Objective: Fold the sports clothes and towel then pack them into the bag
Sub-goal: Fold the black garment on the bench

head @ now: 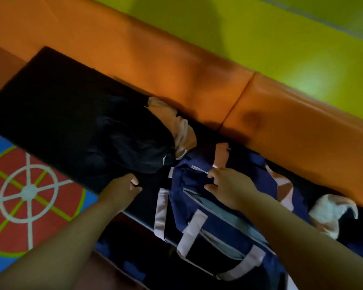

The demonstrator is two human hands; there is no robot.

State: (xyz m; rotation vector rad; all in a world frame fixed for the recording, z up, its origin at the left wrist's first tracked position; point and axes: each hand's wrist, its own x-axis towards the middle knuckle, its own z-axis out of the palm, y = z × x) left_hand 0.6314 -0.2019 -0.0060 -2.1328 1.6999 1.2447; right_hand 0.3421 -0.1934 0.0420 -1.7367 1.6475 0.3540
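Observation:
A navy bag (216, 225) with white straps lies on a black bench (50, 105), its zipped mouth showing a pale lining. My right hand (226, 185) rests on the bag's upper end, fingers curled at the white zip edge. My left hand (124, 187) sits at the bench's front edge, fingers curled into dark cloth beside the bag. A heap of black sports clothes (134, 141) lies just beyond it, with a crumpled beige garment (176, 124) behind. A white towel (331, 214) lies bunched at the right of the bag.
An orange padded backrest (176, 65) runs along the far side of the bench, with a lime-green wall (281, 38) above. A red, blue and green floor mat (29, 191) lies at the lower left, below the bench edge.

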